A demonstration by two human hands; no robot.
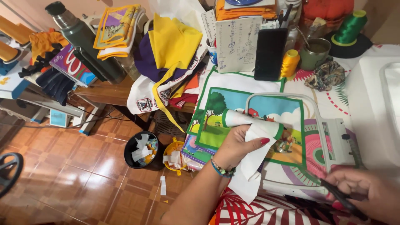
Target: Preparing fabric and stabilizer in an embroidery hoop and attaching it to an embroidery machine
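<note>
My left hand (237,146) pinches a white fabric piece (254,160) over the printed cloth (216,121); my right hand (366,191) curls around what looks like scissors (339,198) (blurred). Floor tubs (141,150) hold white scraps.

Dark phone screen (270,53) beside white handwritten sheet (237,43), upright.
</note>
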